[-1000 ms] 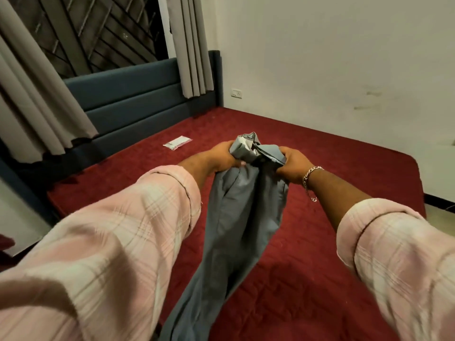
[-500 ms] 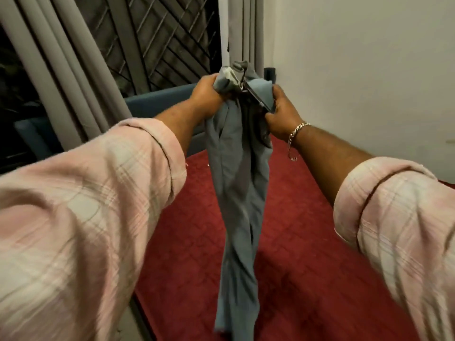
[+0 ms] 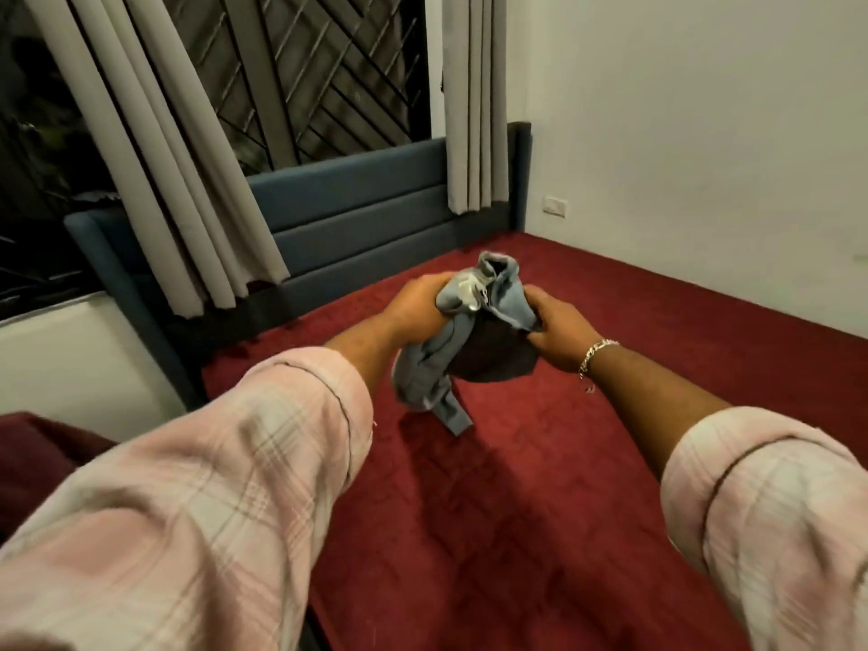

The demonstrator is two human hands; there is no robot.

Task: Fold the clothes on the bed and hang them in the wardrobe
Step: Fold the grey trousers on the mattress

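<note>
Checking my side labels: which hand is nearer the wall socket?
Right. The right hand grips the blue-grey trousers on the side toward the wall socket; the left hand grips them farther away, toward the curtains.

Warm, dim indoor light falls from above, leaving the white wall [image 3: 704, 110] at upper right evenly lit and the window [image 3: 291, 63] at upper left black. Soft shadows darken the red bedcover [image 3: 563, 509] at centre. Sleeves [image 3: 188, 533] at the lower corners blur and stretch with wide-angle distortion.
</note>
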